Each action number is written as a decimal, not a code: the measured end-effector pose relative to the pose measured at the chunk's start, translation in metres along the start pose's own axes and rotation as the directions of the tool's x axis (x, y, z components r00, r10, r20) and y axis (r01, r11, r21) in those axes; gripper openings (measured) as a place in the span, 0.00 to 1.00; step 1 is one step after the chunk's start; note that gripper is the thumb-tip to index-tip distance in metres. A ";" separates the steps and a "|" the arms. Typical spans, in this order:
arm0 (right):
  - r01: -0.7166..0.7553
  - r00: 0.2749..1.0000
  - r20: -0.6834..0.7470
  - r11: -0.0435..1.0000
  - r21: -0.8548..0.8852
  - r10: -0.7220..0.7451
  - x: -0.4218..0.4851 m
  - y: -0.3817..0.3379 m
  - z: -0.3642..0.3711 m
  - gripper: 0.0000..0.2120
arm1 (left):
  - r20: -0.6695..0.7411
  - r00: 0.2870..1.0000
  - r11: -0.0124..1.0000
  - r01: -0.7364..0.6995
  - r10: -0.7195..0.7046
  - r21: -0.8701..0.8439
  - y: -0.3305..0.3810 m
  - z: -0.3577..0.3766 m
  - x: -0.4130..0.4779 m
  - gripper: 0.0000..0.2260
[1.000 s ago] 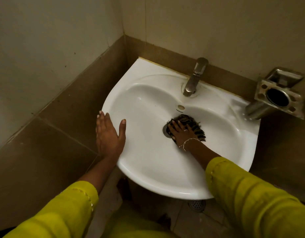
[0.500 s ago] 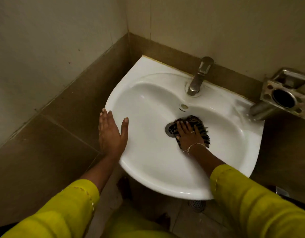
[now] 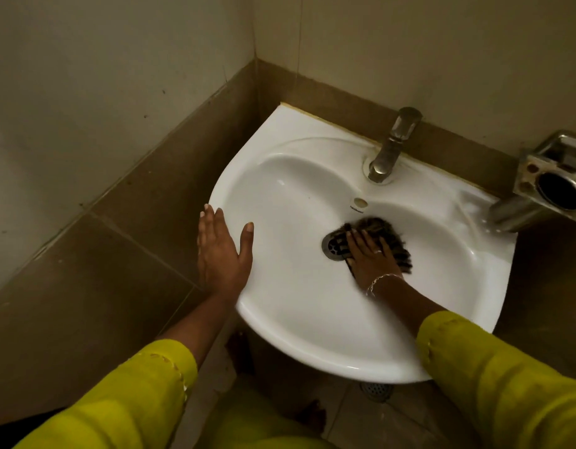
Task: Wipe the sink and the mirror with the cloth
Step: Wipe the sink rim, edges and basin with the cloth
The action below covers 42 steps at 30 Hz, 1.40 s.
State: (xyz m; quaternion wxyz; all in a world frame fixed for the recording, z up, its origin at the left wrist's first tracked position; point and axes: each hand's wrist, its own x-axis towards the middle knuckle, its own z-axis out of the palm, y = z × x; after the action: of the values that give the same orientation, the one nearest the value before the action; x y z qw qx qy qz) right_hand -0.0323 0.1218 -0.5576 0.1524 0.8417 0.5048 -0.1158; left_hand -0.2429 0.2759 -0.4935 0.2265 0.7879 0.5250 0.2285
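- While pressing the cloth (image 3: 388, 234) flat under the right hand (image 3: 371, 257) beside the drain (image 3: 334, 247), at the bottom of the sink (image 3: 296, 286) basin.
- Rested the left hand (image 3: 220, 254), open and empty, on the sink's left rim.
- Risked snagging cloth on the drain grate (edge already overlapping).
- Saw no mirror.

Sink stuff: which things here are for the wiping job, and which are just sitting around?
For the job:
white ceramic sink
dark striped cloth
right hand, pressing the cloth
left hand, flat on the rim

Just there:
steel tap
metal wall holder
round floor drain
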 end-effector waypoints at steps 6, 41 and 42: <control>-0.141 0.980 0.157 0.983 0.122 0.121 -0.021 -0.022 0.007 0.29 | -0.002 1.000 1.000 -0.005 0.005 -0.021 0.000 -0.001 0.000 0.35; 0.088 0.969 0.221 0.989 0.122 -0.114 0.008 -0.078 -0.042 0.26 | 0.021 1.000 1.000 -0.008 0.008 0.004 0.003 -0.003 -0.001 0.34; 0.111 0.961 0.238 0.986 0.124 -0.139 0.005 -0.076 -0.045 0.25 | 0.024 1.000 1.000 -0.011 0.011 0.006 0.003 -0.003 -0.001 0.34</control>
State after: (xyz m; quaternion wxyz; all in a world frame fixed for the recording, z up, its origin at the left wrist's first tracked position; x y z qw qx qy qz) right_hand -0.0951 0.1766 -0.5285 0.1595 0.7944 0.5271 -0.2561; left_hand -0.2427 0.2744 -0.4896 0.2291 0.7941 0.5187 0.2188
